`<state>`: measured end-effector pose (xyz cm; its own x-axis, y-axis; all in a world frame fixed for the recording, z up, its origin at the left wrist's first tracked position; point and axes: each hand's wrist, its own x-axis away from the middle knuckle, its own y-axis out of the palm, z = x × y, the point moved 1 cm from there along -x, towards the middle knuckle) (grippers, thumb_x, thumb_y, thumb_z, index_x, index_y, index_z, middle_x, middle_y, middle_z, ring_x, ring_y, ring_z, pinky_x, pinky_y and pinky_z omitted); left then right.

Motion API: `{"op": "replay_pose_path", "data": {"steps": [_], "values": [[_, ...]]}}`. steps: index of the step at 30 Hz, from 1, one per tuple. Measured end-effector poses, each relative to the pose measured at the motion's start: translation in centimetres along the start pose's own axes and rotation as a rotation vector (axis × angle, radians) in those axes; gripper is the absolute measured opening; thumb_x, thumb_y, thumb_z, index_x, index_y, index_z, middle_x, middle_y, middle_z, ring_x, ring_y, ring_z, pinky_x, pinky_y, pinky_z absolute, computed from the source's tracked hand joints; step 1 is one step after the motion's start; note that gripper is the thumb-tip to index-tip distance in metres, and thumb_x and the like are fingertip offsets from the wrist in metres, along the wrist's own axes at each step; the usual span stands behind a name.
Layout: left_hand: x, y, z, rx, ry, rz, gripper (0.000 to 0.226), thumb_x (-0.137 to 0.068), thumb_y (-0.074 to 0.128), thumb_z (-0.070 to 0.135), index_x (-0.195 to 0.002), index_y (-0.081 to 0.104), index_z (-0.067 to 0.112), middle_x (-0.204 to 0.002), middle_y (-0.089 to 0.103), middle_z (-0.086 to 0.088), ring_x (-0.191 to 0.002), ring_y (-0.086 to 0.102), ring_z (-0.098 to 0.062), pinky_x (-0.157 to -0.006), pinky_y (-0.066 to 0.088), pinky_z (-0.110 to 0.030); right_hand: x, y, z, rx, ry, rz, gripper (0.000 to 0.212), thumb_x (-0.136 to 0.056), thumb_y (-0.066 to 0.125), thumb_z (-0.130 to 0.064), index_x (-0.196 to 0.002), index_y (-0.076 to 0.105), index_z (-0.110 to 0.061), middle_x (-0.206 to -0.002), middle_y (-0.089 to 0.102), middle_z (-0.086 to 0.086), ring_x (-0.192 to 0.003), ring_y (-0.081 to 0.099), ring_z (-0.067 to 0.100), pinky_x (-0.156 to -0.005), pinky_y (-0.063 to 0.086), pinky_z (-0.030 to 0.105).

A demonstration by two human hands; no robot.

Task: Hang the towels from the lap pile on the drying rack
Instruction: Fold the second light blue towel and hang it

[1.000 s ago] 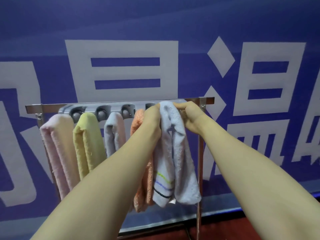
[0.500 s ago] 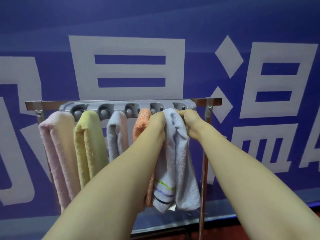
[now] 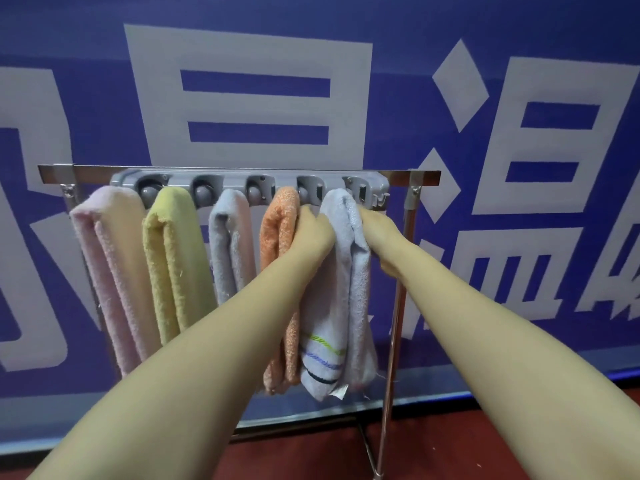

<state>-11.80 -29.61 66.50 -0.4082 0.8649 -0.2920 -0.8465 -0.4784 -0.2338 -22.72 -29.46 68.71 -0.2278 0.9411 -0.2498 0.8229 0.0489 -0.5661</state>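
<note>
A metal drying rack (image 3: 426, 175) carries a grey clip holder (image 3: 228, 180) with several slots. A white towel with coloured stripes (image 3: 332, 306) hangs folded from the rightmost slot. My left hand (image 3: 313, 233) grips its left fold just below the holder, pressed against the orange towel (image 3: 278, 230). My right hand (image 3: 377, 233) holds the right fold at the same height, its fingers hidden behind the cloth. A pink towel (image 3: 107, 265), a yellow towel (image 3: 169, 258) and a pale grey towel (image 3: 230, 244) hang to the left. The lap pile is out of view.
The rack's right post (image 3: 394, 323) stands just right of the striped towel. A blue banner wall with large white characters (image 3: 242, 64) rises directly behind the rack. Red floor (image 3: 450, 445) shows at the bottom right.
Both hands have slid down from the top of the striped towel, and its top now sits in the rightmost slot. The towel hangs straighter. The view has moved closer.
</note>
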Motion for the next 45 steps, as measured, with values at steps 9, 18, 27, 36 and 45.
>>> {"op": "replay_pose_path", "data": {"steps": [9,18,27,36,45], "values": [[5.3,-1.8,-0.9,-0.222,0.605,-0.151,0.069,-0.09,0.052,0.012,-0.151,0.02,0.014,-0.157,0.015,-0.003,-0.141,0.018,-0.007,-0.107,0.021,-0.017,3.6,0.0,3.9,-0.192,-0.342,0.082,0.07,-0.087,0.057,-0.005,-0.146,0.029,-0.029,-0.122,0.049,-0.016,-0.096,0.055,-0.007,-0.073,0.049,0.009],[5.2,-2.3,-0.8,-0.317,0.596,-0.075,0.076,-0.081,0.046,-0.006,-0.149,0.027,0.02,-0.153,0.016,-0.008,-0.133,0.035,-0.023,-0.097,0.03,-0.018,3.1,-0.5,4.6,-0.012,-0.385,0.281,0.036,-0.098,0.043,-0.02,-0.131,0.048,-0.035,-0.103,0.066,0.0,-0.074,0.059,0.011,-0.067,0.052,0.033],[4.9,-0.9,0.4,-0.524,0.565,0.01,0.061,-0.083,0.058,0.021,-0.138,0.032,0.02,-0.143,0.026,-0.005,-0.125,0.036,-0.028,-0.075,0.041,-0.034,3.5,-0.7,4.1,-0.338,-0.242,0.219,0.028,-0.101,0.045,-0.028,-0.122,0.062,-0.022,-0.107,0.068,-0.004,-0.098,0.061,0.008,-0.087,0.048,0.026],[4.3,-0.4,2.5,-0.495,0.583,0.125,0.032,-0.092,0.045,0.014,-0.122,0.051,0.011,-0.123,0.047,-0.011,-0.111,0.047,-0.031,-0.08,0.047,-0.044,3.9,-1.0,4.2,-0.266,-0.196,0.134,0.035,-0.092,0.055,-0.034,-0.125,0.058,-0.022,-0.1,0.067,0.0,-0.092,0.062,0.014,-0.08,0.052,0.032],[4.2,-1.8,1.4,-0.224,0.444,0.015,0.054,-0.08,0.043,-0.004,-0.132,0.042,0.01,-0.127,0.051,-0.011,-0.116,0.05,-0.027,-0.092,0.04,-0.031,4.1,-0.9,3.6,-0.01,-0.19,0.17,0.026,-0.091,0.039,-0.009,-0.076,0.056,-0.021,-0.063,0.047,-0.004,-0.056,0.039,0.012,-0.05,0.029,0.026]]}}
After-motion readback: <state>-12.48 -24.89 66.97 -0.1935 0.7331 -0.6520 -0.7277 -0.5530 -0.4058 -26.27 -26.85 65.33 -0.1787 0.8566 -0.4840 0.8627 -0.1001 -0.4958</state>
